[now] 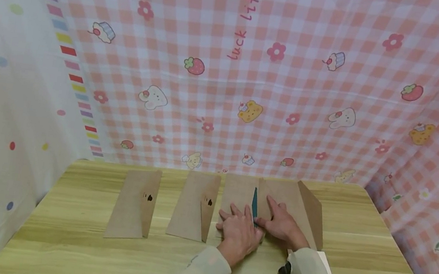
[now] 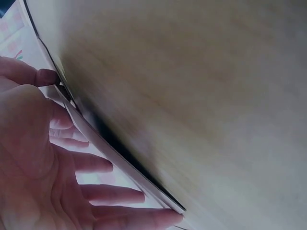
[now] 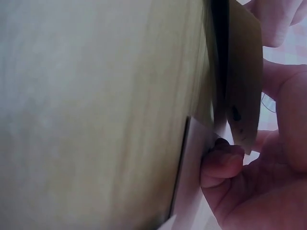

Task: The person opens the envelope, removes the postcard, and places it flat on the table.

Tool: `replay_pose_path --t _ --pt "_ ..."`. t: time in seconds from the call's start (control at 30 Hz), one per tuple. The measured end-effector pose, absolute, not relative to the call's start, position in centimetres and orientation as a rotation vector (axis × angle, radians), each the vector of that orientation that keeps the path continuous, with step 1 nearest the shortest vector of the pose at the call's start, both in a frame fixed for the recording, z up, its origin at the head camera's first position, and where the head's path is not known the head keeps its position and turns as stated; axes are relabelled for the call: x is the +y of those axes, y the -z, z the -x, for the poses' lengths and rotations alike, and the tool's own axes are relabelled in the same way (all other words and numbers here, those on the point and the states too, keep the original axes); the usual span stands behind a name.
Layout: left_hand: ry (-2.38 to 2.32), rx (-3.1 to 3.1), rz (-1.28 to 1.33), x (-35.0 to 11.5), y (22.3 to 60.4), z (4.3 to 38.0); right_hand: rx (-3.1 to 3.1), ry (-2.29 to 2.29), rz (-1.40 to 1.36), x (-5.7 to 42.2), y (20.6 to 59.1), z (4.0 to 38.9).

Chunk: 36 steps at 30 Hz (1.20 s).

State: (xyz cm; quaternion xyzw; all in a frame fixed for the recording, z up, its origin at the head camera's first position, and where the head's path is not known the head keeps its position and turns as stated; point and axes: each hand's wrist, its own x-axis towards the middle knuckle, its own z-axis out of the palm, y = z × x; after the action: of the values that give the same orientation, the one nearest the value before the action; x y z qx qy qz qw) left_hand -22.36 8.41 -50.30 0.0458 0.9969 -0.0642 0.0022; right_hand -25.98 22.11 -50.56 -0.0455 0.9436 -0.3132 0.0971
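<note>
The teal strip (image 1: pixel 255 202) points away from you; left of it, your left hand (image 1: pixel 239 233) presses the kraft envelope (image 1: pixel 237 189), fingers spread; whether your right hand (image 1: pixel 285 224), just right, pinches, I can't tell.

Cloth-walled booth: gingham hanging (image 1: pixel 226 84), wood-grain table (image 1: pixel 75 252).

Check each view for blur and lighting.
Head view: bright, prints on the pink-and-white checked cloth clear; left wrist view: pale yellow wooden tabletop smeared, grain mostly lost; right wrist view: tabletop grain soft, brown paper flap dim.
</note>
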Motion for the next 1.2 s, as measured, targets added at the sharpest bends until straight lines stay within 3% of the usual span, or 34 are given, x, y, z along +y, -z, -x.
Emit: replay_pose_path --t 1.2 --pt "0.117 3.104 -0.076 8.3 49.97 21.76 2.727 0.918 0.206 22.28 50.19 26.06"
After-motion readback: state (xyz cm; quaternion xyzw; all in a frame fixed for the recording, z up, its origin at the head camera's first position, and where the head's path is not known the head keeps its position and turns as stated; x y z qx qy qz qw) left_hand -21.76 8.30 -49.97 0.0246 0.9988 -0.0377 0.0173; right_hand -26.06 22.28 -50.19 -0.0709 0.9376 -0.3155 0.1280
